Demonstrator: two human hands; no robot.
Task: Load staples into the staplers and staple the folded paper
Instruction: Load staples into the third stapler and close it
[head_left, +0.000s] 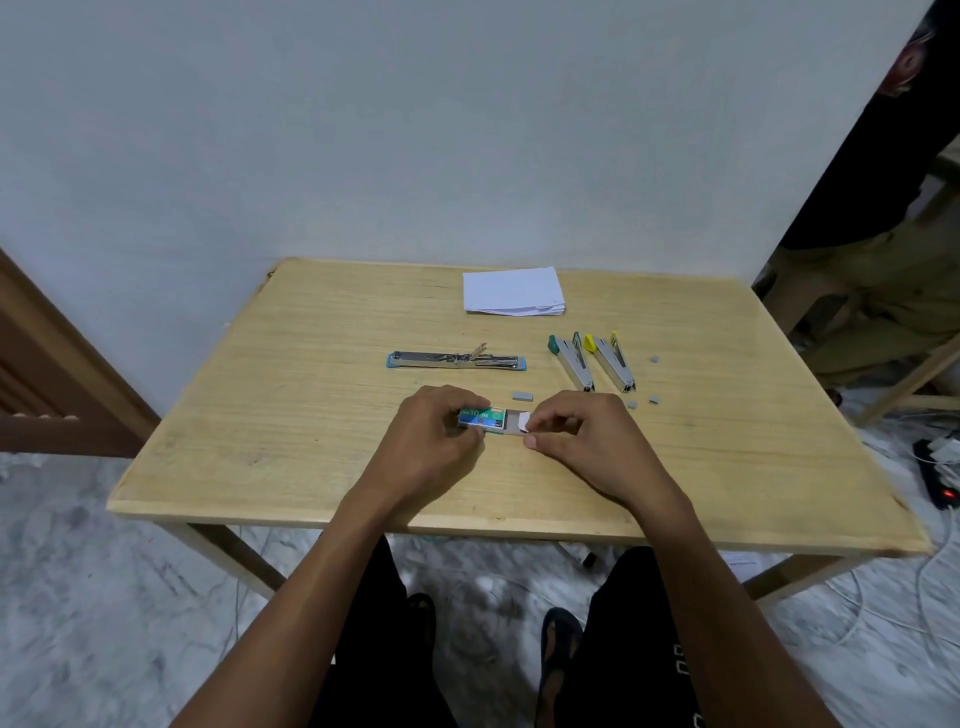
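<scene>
Staple box (480, 418) was gripped by left hand (434, 441); its half-out tray's flap (522, 422) was pinched by right hand (592, 441).

Soft even indoor light, faint shadows under the hands, sharp centre, wide-angle bending and slight blur at edges

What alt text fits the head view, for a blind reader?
A left hand grips a staple box while the right hand pinches its pulled-out tray, at a wooden table. Behind lie an opened blue stapler, green stapler, yellow stapler, staple strips and folded paper.
</scene>
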